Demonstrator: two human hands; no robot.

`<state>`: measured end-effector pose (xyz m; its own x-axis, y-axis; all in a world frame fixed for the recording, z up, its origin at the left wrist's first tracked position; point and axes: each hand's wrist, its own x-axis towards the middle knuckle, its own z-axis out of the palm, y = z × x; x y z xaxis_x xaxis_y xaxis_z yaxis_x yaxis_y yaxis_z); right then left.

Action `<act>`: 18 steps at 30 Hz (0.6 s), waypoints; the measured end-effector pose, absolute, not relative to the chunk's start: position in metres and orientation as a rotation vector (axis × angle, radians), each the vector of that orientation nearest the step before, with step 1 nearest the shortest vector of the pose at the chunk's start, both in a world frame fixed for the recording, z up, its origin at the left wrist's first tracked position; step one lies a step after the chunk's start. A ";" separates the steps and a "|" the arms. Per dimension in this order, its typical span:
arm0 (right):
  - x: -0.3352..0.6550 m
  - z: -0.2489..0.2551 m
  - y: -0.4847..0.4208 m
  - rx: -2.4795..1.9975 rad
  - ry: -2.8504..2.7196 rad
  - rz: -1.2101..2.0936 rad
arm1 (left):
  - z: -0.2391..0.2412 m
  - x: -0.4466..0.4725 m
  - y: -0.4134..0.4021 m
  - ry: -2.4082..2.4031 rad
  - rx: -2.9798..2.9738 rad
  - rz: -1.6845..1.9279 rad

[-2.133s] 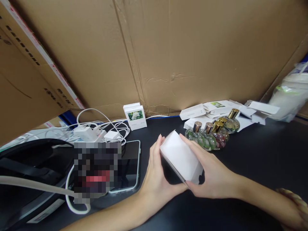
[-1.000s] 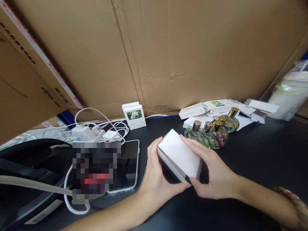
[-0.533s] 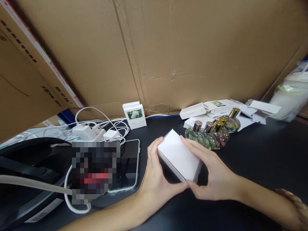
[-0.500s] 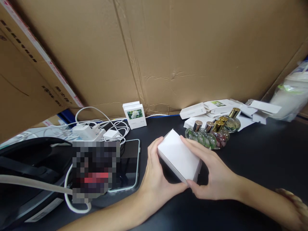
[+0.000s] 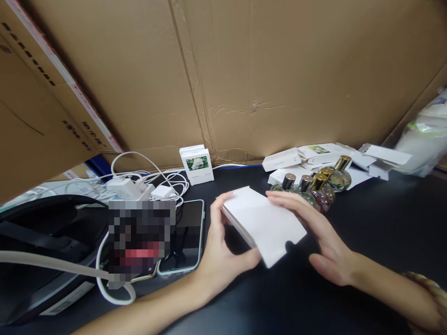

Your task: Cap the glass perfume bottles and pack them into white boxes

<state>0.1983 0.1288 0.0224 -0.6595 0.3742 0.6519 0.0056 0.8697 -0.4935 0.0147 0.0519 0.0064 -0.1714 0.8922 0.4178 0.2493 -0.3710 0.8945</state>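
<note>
A plain white carton (image 5: 260, 218) is held tilted above the black table, its blank face up. At its near edge a rounded notch shows. My left hand (image 5: 226, 246) grips the carton's left side, fingers at the far corner and thumb near the close end. Along the far right edge of the carton lie the stretched fingers of my right hand (image 5: 321, 232), with the thumb spread away from it. Just behind the right hand stand several glass perfume bottles (image 5: 323, 195) with gold and silvery caps; the hand partly hides them. The carton's inside is hidden.
Two upright white boxes, the front one with a flower picture (image 5: 197, 167), stand by the cardboard wall (image 5: 261, 83). Flattened white cartons (image 5: 284, 160) lie behind the bottles. At left are a phone (image 5: 185, 237), white cables and chargers (image 5: 124, 188), and a black object (image 5: 45, 251).
The white carton has turned flatter, and its notched near edge now shows. My right thumb has come off the carton and my right fingers have straightened.
</note>
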 end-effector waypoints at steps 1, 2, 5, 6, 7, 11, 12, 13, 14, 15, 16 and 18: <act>0.199 0.022 0.129 -0.259 -2.193 0.632 | 0.007 0.014 0.053 1.256 1.534 1.602; 0.199 0.021 0.128 -0.259 -2.173 0.671 | 0.007 0.013 0.053 1.204 1.491 1.616; 0.197 0.020 0.127 -0.310 -2.233 0.667 | 0.006 0.012 0.055 1.137 1.350 1.600; 0.196 0.021 0.126 -0.348 -2.263 0.633 | 0.004 0.011 0.055 1.125 1.324 1.574; 0.195 0.021 0.126 -0.393 -2.279 0.601 | 0.002 0.011 0.055 1.116 1.309 1.549; 0.192 0.024 0.125 -0.499 -2.220 0.645 | -0.003 0.011 0.054 1.050 1.317 1.493; 0.191 0.024 0.124 -0.506 -2.196 0.689 | -0.004 0.011 0.054 1.045 1.326 1.501; 0.191 0.024 0.123 -0.519 -2.164 0.745 | -0.005 0.011 0.054 1.046 1.342 1.509; 0.190 0.024 0.122 -0.536 -2.123 0.813 | -0.006 0.011 0.054 1.054 1.363 1.511; 0.190 0.024 0.121 -0.557 -2.078 0.890 | -0.006 0.011 0.054 1.070 1.387 1.507; 0.189 0.023 0.121 -0.581 -2.031 0.969 | -0.006 0.011 0.054 1.097 1.411 1.496; 0.188 0.023 0.120 -0.632 -1.952 1.112 | -0.006 0.011 0.056 1.181 1.467 1.468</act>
